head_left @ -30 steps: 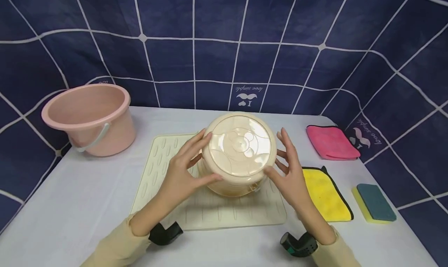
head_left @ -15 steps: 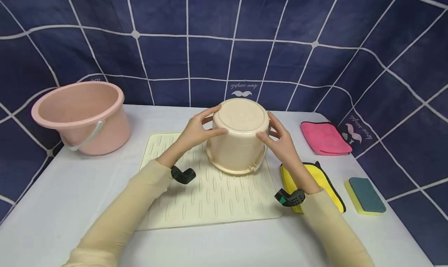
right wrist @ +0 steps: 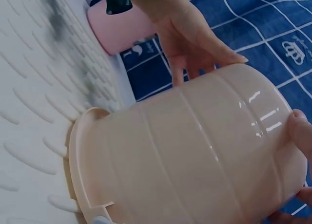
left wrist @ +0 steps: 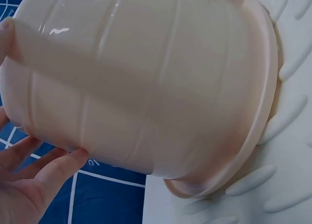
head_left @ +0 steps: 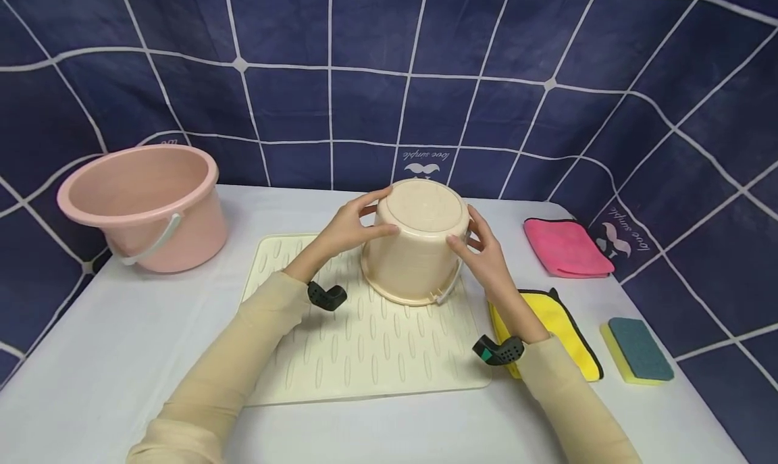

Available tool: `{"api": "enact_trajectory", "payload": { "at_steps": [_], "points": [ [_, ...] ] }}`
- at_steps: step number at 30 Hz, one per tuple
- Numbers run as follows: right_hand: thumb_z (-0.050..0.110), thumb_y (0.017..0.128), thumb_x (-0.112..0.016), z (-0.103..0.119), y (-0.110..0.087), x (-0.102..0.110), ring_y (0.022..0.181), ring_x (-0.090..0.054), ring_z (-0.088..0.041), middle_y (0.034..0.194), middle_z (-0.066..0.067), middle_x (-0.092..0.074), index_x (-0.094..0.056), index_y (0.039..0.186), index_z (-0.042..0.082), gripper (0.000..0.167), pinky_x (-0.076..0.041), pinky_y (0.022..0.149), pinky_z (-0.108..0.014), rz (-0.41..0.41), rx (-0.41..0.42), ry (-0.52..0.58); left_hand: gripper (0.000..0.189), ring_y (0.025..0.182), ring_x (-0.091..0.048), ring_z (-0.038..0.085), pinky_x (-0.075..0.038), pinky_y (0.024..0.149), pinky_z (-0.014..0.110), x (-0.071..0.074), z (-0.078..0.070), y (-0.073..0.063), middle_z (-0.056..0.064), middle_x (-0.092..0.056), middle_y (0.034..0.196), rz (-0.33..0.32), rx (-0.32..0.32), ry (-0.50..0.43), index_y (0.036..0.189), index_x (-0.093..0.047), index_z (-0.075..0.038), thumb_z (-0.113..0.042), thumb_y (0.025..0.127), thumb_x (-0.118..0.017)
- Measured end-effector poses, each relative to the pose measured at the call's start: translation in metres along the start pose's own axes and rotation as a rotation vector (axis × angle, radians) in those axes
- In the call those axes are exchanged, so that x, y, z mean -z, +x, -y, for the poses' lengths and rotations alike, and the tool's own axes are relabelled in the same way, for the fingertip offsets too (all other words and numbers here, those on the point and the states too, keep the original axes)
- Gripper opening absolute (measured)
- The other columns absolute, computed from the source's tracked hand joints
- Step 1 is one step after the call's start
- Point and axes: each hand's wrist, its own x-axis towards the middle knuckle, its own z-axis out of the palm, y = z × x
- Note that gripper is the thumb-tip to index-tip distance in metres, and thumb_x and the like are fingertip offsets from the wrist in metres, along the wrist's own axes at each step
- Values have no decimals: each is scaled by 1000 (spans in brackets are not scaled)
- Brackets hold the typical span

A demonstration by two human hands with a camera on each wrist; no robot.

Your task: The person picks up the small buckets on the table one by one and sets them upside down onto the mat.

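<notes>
A cream plastic bucket [head_left: 413, 265] stands upside down, base upward and rim on the pale ribbed mat [head_left: 365, 349]. My left hand [head_left: 348, 232] grips its left side near the base, thumb on the front. On the opposite side my right hand [head_left: 483, 253] holds it the same way. Its thin handle [head_left: 451, 287] hangs by the rim at the right. The left wrist view shows the bucket's ribbed wall [left wrist: 126, 78] close up, with the right hand [left wrist: 34, 180] touching it. In the right wrist view the left hand [right wrist: 190, 39] rests against the wall.
A pink bucket [head_left: 176, 231] with a grey handle stands upright at the back left. To the right lie a folded pink cloth [head_left: 567, 246], a yellow cloth [head_left: 556, 322] with dark edging, and a green and yellow sponge [head_left: 638, 349]. A blue checked curtain [head_left: 365, 106] hangs behind.
The cream bucket was tilted with its base toward the head camera, nearer me. Both hands have moved it away and set it base upward; it barely moves over the last half second.
</notes>
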Motion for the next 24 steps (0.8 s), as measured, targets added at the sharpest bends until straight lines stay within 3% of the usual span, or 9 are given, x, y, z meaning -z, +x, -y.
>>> {"api": "enact_trajectory", "payload": {
  "at_steps": [5,10,14,17,21,24],
  "points": [
    [37,97,-48,-3,-1,3,133,-27,-30,152,-8,-18,-13,151,20,67,-27,105,-44,11,-63,94,73,127,-40,28,-44,92,34,-2,-1,-1,2,-35,146,4,-4,-28,143,-39,-10,-13,80,-76],
    [46,100,-31,-11,3,4,139,-8,-29,155,-7,2,2,151,13,68,-15,110,-35,15,-289,347,73,127,-40,27,-45,91,32,0,-2,-4,2,-34,147,-3,-11,7,144,-38,-11,-15,81,-75],
    [43,101,-29,-22,8,2,139,2,-30,154,-8,11,8,150,12,69,-11,110,-35,16,-463,521,73,126,-41,26,-43,93,31,4,-2,-6,2,-35,146,-12,-18,41,144,-37,-11,-15,82,-75],
    [41,102,-29,-30,11,-1,139,6,-28,154,-8,14,11,149,12,68,-9,110,-35,21,-538,594,72,126,-41,26,-40,96,32,5,-3,-6,4,-35,146,-16,-27,54,144,-38,-9,-15,82,-74],
    [40,102,-28,-26,3,0,139,7,-25,154,-9,13,11,149,12,67,-6,110,-34,0,-520,538,71,127,-40,27,-41,96,35,8,-9,-8,5,-34,147,-5,-16,70,143,-39,-11,-18,82,-74],
    [40,102,-30,-12,-16,7,140,0,-23,155,-8,5,5,150,12,66,-7,110,-34,-56,-381,395,68,129,-37,25,-41,95,41,18,-25,-19,5,-32,147,-6,-55,149,142,-42,-12,-21,82,-74]
  ]
}}
